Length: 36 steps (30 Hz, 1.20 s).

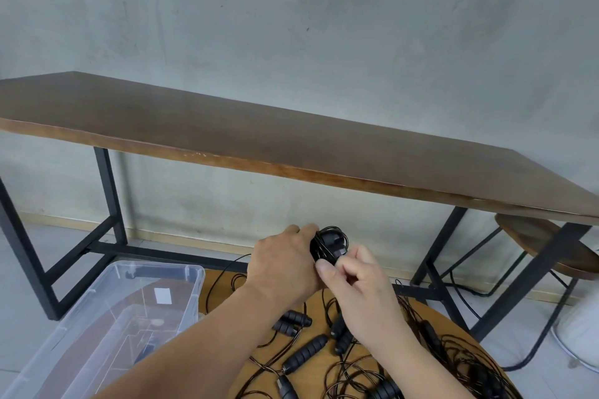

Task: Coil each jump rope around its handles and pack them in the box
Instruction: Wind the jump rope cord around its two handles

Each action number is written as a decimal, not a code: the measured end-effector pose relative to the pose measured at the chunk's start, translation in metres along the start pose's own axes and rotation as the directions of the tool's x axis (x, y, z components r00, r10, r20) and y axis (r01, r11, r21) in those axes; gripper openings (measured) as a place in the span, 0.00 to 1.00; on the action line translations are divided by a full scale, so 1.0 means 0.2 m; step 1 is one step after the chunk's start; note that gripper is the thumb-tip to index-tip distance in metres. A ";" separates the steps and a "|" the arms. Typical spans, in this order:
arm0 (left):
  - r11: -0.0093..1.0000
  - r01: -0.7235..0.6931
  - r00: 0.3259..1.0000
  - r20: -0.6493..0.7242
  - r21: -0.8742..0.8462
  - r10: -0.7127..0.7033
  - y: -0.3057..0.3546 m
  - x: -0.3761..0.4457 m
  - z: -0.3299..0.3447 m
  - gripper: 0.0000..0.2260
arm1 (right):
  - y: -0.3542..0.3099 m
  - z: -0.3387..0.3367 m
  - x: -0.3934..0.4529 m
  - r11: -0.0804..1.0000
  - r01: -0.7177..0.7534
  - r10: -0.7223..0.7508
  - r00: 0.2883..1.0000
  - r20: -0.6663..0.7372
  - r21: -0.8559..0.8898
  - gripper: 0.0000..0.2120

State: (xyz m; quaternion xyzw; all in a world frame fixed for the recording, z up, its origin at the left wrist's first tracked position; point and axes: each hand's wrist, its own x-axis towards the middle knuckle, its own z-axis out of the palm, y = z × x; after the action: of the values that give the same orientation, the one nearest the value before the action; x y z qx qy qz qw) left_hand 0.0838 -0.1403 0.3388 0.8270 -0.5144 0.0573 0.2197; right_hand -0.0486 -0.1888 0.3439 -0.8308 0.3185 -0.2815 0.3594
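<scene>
Mid-coil on one rope. Left hand grips the jump rope bundle — black handles held together, thin cord already looped round them several times. It's held up in the air over the far edge of the round wooden table, not resting on anything. Right hand is right against the bundle, fingers curled, thumb and fingertips pinching what looks like the cord's loose end near the handle tips. Can't tell exactly how much cord is left to wrap; a thin strand trails off to the left below the hands, but can't confirm it belongs to this rope.

Step in hand, my read: finishing the wrap / tucking the tail on this rope. Looks close to done for this one.

Rest of the job is mostly ahead. Loose ropes are piled on the round table below the hands — several black handles, cords tangled across each other, none visibly coiled. Clear plastic box sits on the floor to the left, just beside the table, lid off. Contents are hard to read through the plastic; no coiled rope plainly visible in it.

Next move calls for:
- secure the tail so the coil doesn't spring loose on release
- carry it left and down into the box
- pull the next rope out of the pile without dragging its neighbours — cords overlap, snag likely

Long dark bench table behind, stool at right; neither is involved.
</scene>
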 end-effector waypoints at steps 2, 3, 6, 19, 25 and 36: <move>0.997 0.019 1.000 0.013 -0.081 -0.018 -0.02 0.01 -0.01 0.27 | 0.04 0.00 -0.02 0.992 -0.041 0.042 0.999 -0.009 0.121 0.20; 0.993 0.024 1.000 0.022 -0.116 -0.021 -0.02 0.01 -0.01 0.29 | 0.06 0.00 -0.03 0.973 -0.085 0.087 0.996 0.000 0.214 0.20; 0.985 0.031 0.999 0.026 -0.172 -0.027 -0.03 0.01 -0.02 0.35 | 0.11 0.01 -0.03 0.834 -0.227 0.212 0.973 0.088 0.503 0.17; 0.962 0.142 0.990 0.053 -0.232 -0.133 -0.03 0.03 0.05 0.34 | 0.14 0.09 0.01 0.519 -0.408 0.379 0.897 0.226 0.751 0.09; 0.922 0.153 0.962 0.269 -0.355 -0.056 -0.04 -0.02 0.10 0.33 | 0.10 0.11 0.06 0.721 -0.463 0.489 0.867 0.095 0.515 0.20; 0.751 0.089 0.990 0.139 -0.655 0.003 -0.03 -0.14 0.17 0.21 | 0.11 0.17 0.11 0.834 -0.340 0.403 0.913 -0.059 0.435 0.28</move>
State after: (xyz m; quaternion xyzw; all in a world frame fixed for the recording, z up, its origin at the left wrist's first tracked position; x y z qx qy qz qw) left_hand 0.0721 -0.1283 0.2968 0.7100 -0.4956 -0.1873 0.4639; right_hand -0.0190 -0.2032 0.3118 -0.6337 0.4324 -0.3284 0.5510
